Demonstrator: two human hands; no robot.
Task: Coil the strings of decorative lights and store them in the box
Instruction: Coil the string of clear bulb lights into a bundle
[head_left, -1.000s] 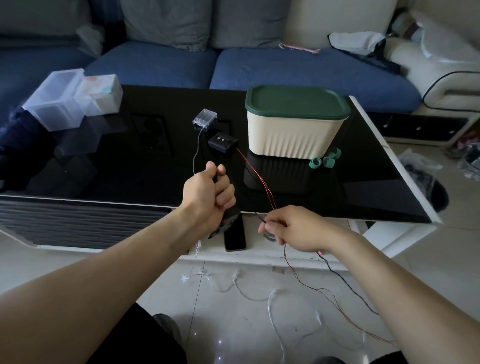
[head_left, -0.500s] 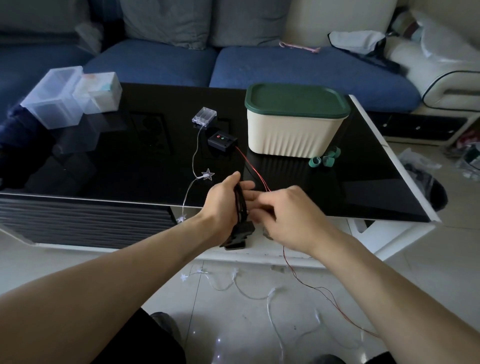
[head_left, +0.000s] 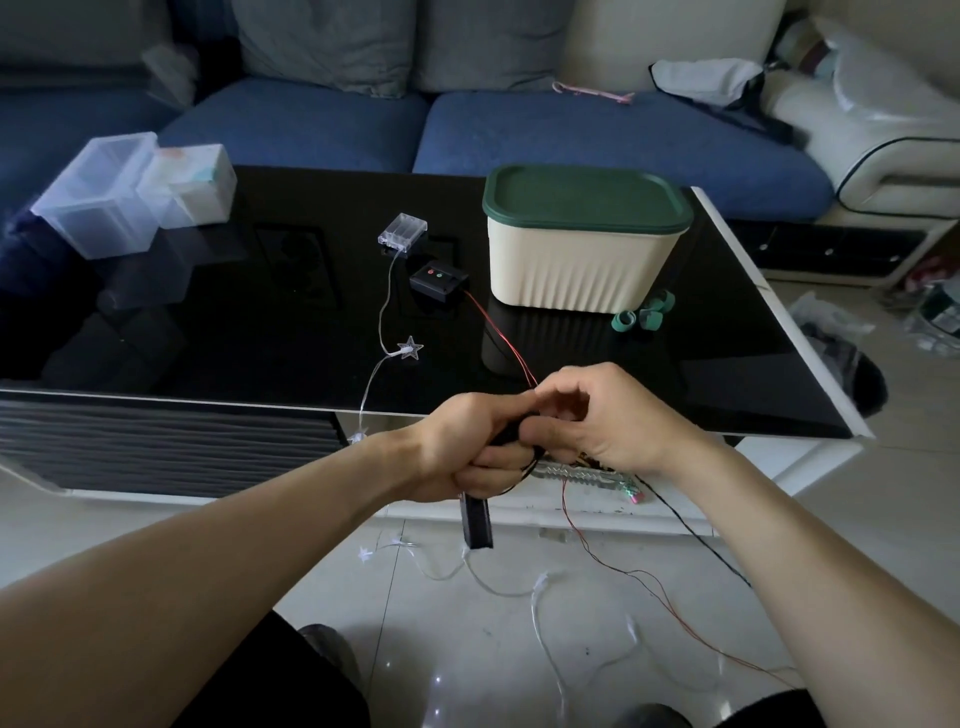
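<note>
A blue sofa (head_left: 597, 135) stands behind the black table (head_left: 208, 322), where 2 clear plastic containers (head_left: 130, 192) sit.

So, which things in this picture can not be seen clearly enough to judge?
- Coil of dark wire, head view: mostly covered by the left hand and right hand; loop count unknown.
- Cream box, head view: green lid is on, contents hidden.
- Red wire and white star string on the floor, head view: ends cut off by the arms and the bottom edge.

Black table (head_left: 260, 332), lidded box (head_left: 582, 260), battery packs (clear (head_left: 402, 229), black (head_left: 438, 277)), star light (head_left: 410, 348)
</note>
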